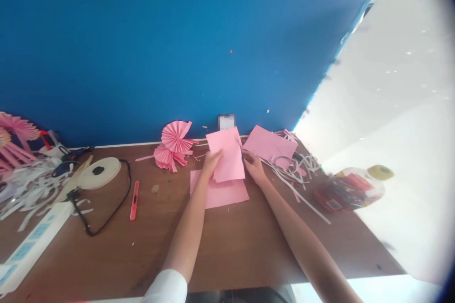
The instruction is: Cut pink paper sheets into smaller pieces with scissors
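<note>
My left hand grips the left edge of a pink paper sheet, raised and tilted above the table. At its right edge is my right hand, fingers bent together by the paper; whether they pinch the sheet or something thin is too small to make out. Below the raised sheet another pink sheet lies flat on the brown table. Behind my right hand rests more pink paper. Pleated pink paper fans lie to the left of my left hand.
At left are a red box cutter, a round cream disc, a black cable, a white power strip and white paper strips. A bottle lies at the right edge. A blue wall rises behind.
</note>
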Demonstrator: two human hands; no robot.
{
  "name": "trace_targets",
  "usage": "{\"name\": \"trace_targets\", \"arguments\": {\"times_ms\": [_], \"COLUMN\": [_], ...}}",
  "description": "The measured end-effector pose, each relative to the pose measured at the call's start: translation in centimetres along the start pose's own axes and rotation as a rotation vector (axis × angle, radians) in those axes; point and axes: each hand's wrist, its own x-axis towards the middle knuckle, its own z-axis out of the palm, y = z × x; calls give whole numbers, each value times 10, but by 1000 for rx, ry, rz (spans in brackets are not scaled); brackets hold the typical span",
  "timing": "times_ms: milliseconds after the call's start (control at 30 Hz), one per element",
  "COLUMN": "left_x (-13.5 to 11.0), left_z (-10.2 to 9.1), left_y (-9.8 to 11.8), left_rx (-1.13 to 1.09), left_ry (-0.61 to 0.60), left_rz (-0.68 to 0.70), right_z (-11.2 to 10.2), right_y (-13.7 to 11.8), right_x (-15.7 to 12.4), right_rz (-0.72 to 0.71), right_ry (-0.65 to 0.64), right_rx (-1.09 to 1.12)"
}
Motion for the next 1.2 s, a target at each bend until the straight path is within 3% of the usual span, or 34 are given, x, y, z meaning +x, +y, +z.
{"name": "trace_targets", "arguments": {"times_ms": [933,1200], "left_x": [1,0], "left_z": [-2,-2], "left_y": [-4,-5], "left_rx": [-4,11], "left_ry": [-34,-47], "left_rz": [21,6], "right_z": [3,4], "right_y": [-2,-3], "right_x": [-1,2], "right_rz": [64,7], "right_ry": [50,67], "right_rx": [40,4]}}
